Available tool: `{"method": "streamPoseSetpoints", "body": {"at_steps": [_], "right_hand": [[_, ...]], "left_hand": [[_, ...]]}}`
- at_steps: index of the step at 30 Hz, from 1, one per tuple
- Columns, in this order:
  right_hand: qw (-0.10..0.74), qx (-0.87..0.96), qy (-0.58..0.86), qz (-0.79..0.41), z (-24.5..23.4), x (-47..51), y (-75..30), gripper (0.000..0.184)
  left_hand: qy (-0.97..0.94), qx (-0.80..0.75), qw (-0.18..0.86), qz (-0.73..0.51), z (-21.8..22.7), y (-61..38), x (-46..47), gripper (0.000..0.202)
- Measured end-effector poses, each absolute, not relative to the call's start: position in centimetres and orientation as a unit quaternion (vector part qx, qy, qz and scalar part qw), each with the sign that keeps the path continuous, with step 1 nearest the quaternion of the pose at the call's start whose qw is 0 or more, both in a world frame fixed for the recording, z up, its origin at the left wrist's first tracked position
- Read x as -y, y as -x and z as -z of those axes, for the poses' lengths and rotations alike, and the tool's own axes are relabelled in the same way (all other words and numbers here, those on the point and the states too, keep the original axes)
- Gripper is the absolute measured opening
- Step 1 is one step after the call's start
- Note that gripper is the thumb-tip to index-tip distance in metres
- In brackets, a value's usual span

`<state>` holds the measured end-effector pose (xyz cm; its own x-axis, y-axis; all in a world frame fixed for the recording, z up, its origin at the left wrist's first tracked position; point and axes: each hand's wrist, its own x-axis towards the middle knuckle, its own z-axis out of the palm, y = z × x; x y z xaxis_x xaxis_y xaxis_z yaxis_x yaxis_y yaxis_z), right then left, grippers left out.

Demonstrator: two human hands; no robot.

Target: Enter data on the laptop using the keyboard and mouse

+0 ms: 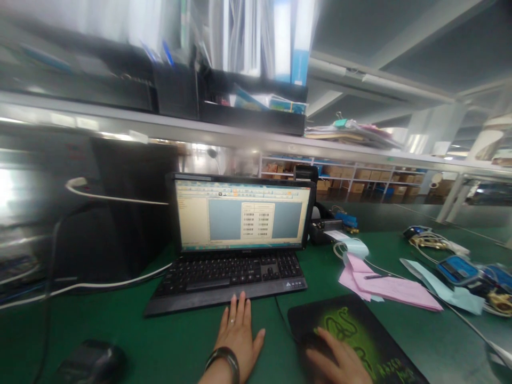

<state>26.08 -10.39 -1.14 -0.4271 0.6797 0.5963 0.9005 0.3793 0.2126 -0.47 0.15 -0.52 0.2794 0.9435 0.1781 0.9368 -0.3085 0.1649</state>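
"What's the left hand [238, 333] doing?"

"Lying open and flat on the green table [192, 341], fingers spread, just in front of the keyboard [228, 277]."

"And the right hand [338, 360]?"

"Curved over a dark mouse [316, 344] on a black mouse pad [352, 325]. It seems to be holding the mouse, though it hides most of it."

"What's on the screen [242, 216]?"

"Rows of barcodes [257, 220] in the middle. The screen stands just behind the keyboard."

"Anything else close by?"

"The pink papers [384, 280] lie right of the mouse pad, with a pen [378, 276] on top. A black computer tower [128, 213] stands left of the screen."
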Motion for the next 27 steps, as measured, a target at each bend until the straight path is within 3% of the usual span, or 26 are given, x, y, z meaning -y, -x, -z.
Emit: {"method": "streamPoseSetpoints", "body": {"at_steps": [19, 27], "right_hand": [[0.245, 0.804, 0.474, 0.262, 0.8, 10.1, -26.1, 0.037], [0.203, 0.822, 0.443, 0.294, -0.4, 10.1, -26.1, 0.039]], "left_hand": [[-0.799, -0.589, 0.019, -0.119, 0.1, 0.3, 0.0, 0.071], [-0.797, -0.591, 0.018, -0.119, 0.3, 0.3, -0.1, 0.071]]}}
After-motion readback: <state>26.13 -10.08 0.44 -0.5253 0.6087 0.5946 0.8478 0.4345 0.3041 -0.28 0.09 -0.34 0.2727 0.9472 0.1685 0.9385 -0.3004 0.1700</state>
